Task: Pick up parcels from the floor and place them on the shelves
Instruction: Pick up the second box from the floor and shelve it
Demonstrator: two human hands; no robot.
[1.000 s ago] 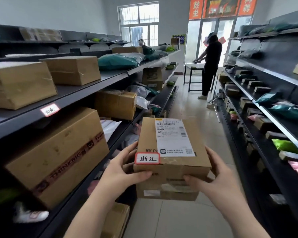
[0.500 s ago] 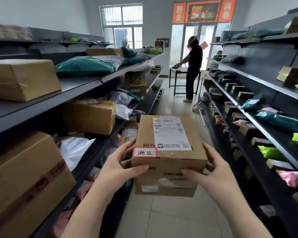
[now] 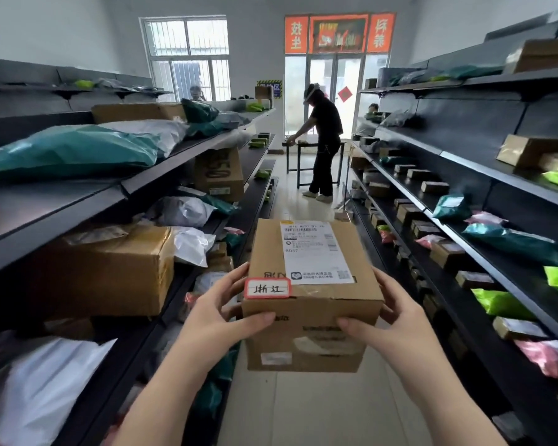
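I hold a brown cardboard parcel (image 3: 313, 304) at chest height in the middle of the aisle. It carries a white shipping label on top and a red-bordered handwritten sticker at its near left corner. My left hand (image 3: 219, 312) grips its left side, thumb across the front edge. My right hand (image 3: 390, 320) grips its right side the same way. The left shelves (image 3: 132, 188) hold boxes and poly bags. The right shelves (image 3: 458, 226) hold small boxes and coloured bags.
A person in black (image 3: 324, 146) stands at a small table (image 3: 298, 146) at the far end of the aisle, near the glass door. A large box (image 3: 110, 272) sits on the left middle shelf beside me. Pale tiled floor (image 3: 306, 407) runs between the racks.
I have walked forward along the aisle; the left shelf boxes slid back past me. The parcel stays held in both hands, in the same grip.
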